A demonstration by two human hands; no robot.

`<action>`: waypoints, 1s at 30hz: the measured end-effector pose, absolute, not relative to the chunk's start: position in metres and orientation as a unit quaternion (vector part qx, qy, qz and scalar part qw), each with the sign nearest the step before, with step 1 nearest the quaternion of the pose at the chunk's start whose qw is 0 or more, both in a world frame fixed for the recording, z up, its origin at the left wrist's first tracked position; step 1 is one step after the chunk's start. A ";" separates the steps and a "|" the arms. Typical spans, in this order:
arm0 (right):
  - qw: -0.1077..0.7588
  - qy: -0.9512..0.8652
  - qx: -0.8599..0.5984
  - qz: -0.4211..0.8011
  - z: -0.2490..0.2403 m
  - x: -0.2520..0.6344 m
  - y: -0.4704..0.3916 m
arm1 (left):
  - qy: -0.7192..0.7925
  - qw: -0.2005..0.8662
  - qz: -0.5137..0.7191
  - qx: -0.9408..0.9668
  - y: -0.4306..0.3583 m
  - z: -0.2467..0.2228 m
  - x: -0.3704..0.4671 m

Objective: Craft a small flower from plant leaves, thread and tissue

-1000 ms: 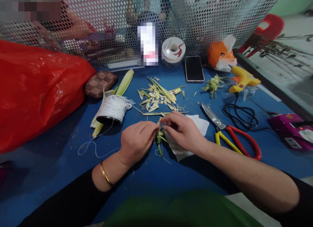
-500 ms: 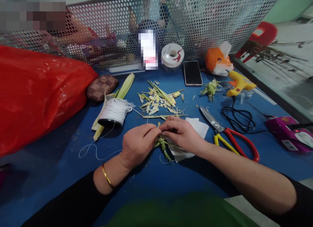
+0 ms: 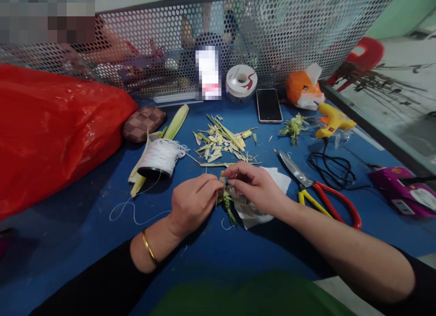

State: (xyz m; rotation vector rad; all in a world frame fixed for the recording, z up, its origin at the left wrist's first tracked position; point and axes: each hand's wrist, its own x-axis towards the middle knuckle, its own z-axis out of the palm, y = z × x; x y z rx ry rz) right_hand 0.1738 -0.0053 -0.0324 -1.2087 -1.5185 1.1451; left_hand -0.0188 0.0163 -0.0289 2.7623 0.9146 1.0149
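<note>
My left hand [image 3: 194, 199], a gold bangle on its wrist, pinches the top of a small green plaited leaf piece [image 3: 228, 206]. Close beside it, my right hand [image 3: 254, 184] has thumb and forefinger bent together at the piece's pale upper end; what lies between them is too small to make out. Beneath my right hand is a white tissue [image 3: 279, 182]. Thin white thread runs on the left from a spool [image 3: 159, 158], which lies on its side against pale husks [image 3: 176, 122]. Beyond my hands lies a heap of cut leaf scraps [image 3: 221, 141].
Scissors [image 3: 303, 175] with red and yellow handles, a yellow glue gun [image 3: 334, 120] and a purple power block [image 3: 402, 191] lie right. A phone [image 3: 269, 106] and ribbon roll [image 3: 241, 82] stand behind. A red bag [image 3: 61, 134] fills the left. A person sits beyond the mesh.
My right hand's fingers have lifted and parted slightly from my left hand, showing more of the piece's pale top. The view has tilted a little.
</note>
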 end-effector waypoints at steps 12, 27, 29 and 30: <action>0.395 -0.700 -0.451 0.388 -0.034 0.177 -0.004 | 0.287 0.034 0.344 0.893 0.015 -0.026 -0.018; 0.418 -0.562 -0.471 0.536 -0.026 0.177 -0.004 | 0.292 0.065 0.350 0.888 0.017 -0.027 -0.019; 0.423 -0.630 -0.456 0.465 -0.031 0.177 -0.004 | 0.287 0.061 0.353 0.888 0.016 -0.026 -0.018; 0.423 -0.659 -0.446 0.433 -0.033 0.178 -0.004 | 0.284 0.058 0.353 0.889 0.016 -0.026 -0.018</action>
